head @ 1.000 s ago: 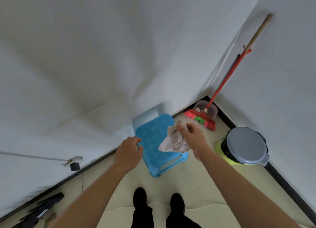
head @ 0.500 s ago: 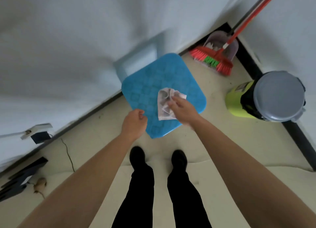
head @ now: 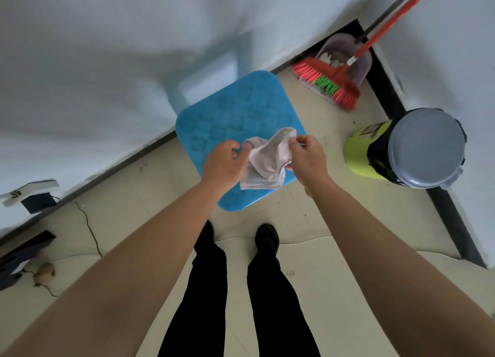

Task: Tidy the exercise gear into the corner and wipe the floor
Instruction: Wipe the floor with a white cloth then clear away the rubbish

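Both hands hold a pale cloth (head: 266, 159) above the blue stool (head: 235, 110): left hand (head: 223, 163) grips its left edge, right hand (head: 308, 158) pinches the far corner.

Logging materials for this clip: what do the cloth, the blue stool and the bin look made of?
Cloth: thin off-white woven fabric, matte; it hangs in soft folds and creases.
Blue stool: moulded plastic with a slight sheen and an embossed square pattern on the seat.
Bin: probably plastic, with a smooth lime-green body and a smooth grey lid.
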A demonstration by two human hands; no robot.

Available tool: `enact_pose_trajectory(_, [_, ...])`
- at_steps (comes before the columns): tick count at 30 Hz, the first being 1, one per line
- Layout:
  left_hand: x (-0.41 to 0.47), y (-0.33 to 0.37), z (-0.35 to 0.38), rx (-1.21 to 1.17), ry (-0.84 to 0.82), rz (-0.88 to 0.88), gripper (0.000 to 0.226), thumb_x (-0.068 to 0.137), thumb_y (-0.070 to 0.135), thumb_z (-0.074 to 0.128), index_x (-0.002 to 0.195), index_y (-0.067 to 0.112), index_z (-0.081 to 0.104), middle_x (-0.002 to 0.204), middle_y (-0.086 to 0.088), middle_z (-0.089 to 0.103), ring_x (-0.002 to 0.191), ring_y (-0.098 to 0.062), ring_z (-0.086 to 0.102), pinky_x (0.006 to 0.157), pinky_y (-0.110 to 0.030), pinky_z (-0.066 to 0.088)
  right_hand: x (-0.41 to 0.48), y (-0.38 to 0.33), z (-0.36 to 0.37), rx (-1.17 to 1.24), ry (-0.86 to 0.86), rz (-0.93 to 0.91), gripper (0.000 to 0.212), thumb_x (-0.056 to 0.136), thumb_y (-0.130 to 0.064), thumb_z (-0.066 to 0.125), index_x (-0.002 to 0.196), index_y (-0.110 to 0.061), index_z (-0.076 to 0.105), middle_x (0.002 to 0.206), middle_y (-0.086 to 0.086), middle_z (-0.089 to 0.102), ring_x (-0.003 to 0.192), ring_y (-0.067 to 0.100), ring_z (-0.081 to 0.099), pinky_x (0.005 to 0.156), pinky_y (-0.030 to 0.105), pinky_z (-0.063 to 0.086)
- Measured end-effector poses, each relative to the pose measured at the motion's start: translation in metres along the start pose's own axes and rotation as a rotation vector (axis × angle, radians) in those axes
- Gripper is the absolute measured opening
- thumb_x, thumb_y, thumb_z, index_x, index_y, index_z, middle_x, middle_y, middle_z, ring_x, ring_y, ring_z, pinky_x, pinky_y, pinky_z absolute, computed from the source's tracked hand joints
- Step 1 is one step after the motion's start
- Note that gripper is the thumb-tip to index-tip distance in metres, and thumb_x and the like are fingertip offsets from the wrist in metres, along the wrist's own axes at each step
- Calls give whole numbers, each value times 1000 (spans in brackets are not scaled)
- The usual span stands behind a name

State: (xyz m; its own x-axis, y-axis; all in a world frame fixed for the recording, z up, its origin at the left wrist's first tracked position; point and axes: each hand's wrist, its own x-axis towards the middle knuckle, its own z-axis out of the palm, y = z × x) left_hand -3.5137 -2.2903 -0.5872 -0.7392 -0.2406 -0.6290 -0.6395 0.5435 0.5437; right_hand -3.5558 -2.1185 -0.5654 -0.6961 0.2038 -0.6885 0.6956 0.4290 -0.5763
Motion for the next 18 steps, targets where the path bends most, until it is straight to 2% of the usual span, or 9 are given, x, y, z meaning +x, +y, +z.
enact_pose_trajectory(2, [3,8,8,-10,9,27,52,81,70,53,103,23,63,93,6,62,86,-15,58,70,-32,45,-1,2,-4,32,0,0,18,101,-38,52,110,-24,58,95,-7,65,83,16,67,83,44,61])
enact_pose_trajectory(3, [3,9,11,17,14,63,47,79,68,56,98,26,64,87,6,61,82,-16,59,64,-30,43,-2,4,-7,-10,-3,-25,17,101,-38,52,109,-25,58,93,-6,66,79,15,67,80,43,61])
enact_pose_trajectory(5, [3,8,14,115,40,121,28,86,51,59,88,24,67,76,3,58,76,-23,61,57,-28,34,-2,8,-12,-116,1,-90,15,101,-40,52,107,-29,59,88,-5,67,77,18,66,74,41,60])
enact_pose_trajectory(8, [5,5,3,99,193,107,23,92,36,58,87,15,66,83,-6,62,81,-29,59,62,-31,37,-1,3,-20,-231,66,-232,15,101,-38,54,108,-27,62,84,-7,64,75,15,61,72,34,53])
enact_pose_trajectory(11, [9,16,-32,-26,405,183,21,92,30,60,96,11,68,95,-11,65,91,-28,60,74,-25,36,2,-20,-29,-300,213,-472,20,101,-36,53,110,-23,66,96,-3,65,82,12,60,79,39,53])
enact_pose_trajectory(12, [11,24,-48,-69,491,236,21,91,27,60,98,9,68,96,-12,65,90,-28,60,75,-23,35,2,-32,-31,-300,260,-568,22,102,-36,52,111,-22,66,99,-3,64,82,8,57,77,35,53])
enact_pose_trajectory(15, [11,64,-96,-180,751,406,19,90,21,58,97,4,64,93,-12,63,76,-23,58,72,-20,37,-9,-76,-33,-241,419,-864,26,103,-29,54,113,-11,69,99,2,63,81,-4,47,70,7,39])
enact_pose_trajectory(17, [6,89,-123,-285,854,475,17,90,20,58,96,4,58,85,0,59,64,-9,50,67,-24,42,-17,-101,-36,-196,490,-1011,28,103,-27,55,118,-8,70,97,9,63,83,-3,47,73,3,37])
enact_pose_trajectory(18, [3,97,-133,-332,871,487,16,90,20,58,97,6,55,82,8,56,60,-4,48,65,-26,45,-20,-110,-37,-199,508,-1068,29,103,-27,55,120,-8,70,96,10,63,83,0,49,73,7,41])
